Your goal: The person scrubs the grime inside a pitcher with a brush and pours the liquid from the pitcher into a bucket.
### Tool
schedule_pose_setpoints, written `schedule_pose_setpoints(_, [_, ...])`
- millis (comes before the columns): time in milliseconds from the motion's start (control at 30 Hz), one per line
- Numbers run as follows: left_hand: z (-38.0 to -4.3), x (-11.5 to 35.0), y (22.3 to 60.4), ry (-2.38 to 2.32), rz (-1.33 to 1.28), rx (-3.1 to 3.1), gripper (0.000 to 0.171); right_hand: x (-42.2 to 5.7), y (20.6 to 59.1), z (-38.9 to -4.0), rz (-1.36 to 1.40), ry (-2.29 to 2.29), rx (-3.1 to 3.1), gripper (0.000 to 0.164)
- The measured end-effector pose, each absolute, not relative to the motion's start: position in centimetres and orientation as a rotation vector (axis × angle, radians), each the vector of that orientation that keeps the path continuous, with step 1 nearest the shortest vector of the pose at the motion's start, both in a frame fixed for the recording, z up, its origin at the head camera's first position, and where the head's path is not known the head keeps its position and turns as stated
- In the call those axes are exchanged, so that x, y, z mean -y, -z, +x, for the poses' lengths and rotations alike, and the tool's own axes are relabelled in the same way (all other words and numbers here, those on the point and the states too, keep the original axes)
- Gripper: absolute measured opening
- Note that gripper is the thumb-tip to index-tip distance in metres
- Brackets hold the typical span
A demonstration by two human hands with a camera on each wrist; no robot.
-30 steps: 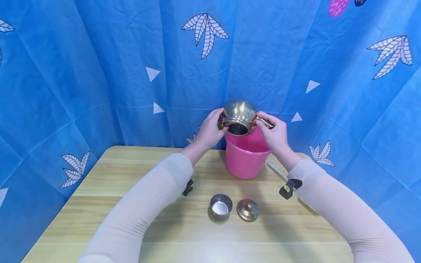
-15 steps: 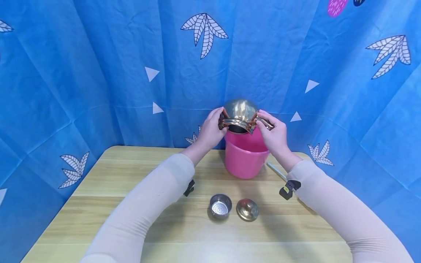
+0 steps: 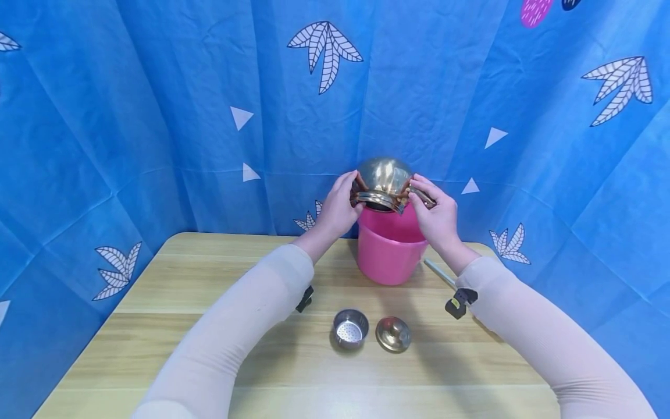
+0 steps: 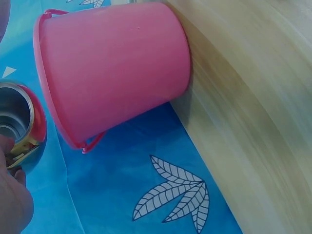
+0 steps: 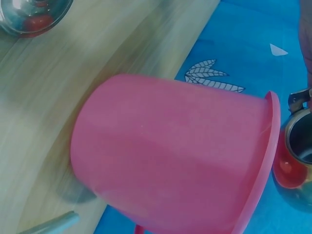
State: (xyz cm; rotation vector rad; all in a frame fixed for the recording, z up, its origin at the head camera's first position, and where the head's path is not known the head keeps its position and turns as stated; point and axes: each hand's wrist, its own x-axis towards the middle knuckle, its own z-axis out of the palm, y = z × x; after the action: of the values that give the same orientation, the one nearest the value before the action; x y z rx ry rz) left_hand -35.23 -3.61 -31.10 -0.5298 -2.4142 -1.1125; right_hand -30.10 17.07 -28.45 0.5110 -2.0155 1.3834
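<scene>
A shiny gold-coloured teapot (image 3: 384, 173), lidless, is tipped with its round base up and its mouth facing down over the pink bucket (image 3: 389, 259). My left hand (image 3: 337, 203) grips its left side beside the rim, thumb near the mouth. On the other side, my right hand (image 3: 437, 210) pinches a gold part that juts out from the pot. The left wrist view shows the teapot's grey metal inside (image 4: 12, 109), with my left hand (image 4: 14, 200) at the rim. In the right wrist view, the teapot (image 5: 291, 168) overlaps the bucket's rim (image 5: 273, 122).
A perforated metal strainer cup (image 3: 351, 330) and the knobbed gold lid (image 3: 394, 334) sit on the wooden table (image 3: 220, 279) in front of the bucket. A pale stick (image 3: 438, 272) lies right of it, partly under my right forearm. A blue curtain (image 3: 309, 128) hangs behind.
The teapot has tipped further over, so its dark mouth shows less and its base points more upward. Both hands keep their grip with little shift. Bucket, strainer cup and lid stay put.
</scene>
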Motion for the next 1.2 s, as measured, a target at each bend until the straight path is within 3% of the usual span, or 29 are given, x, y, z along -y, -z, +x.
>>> schedule_pose_setpoints(1200, [-35.2,2.5,31.2,1.058,-0.468,2.427,0.087,-17.0,29.0,-29.9,0.61,-1.127,1.897,0.029])
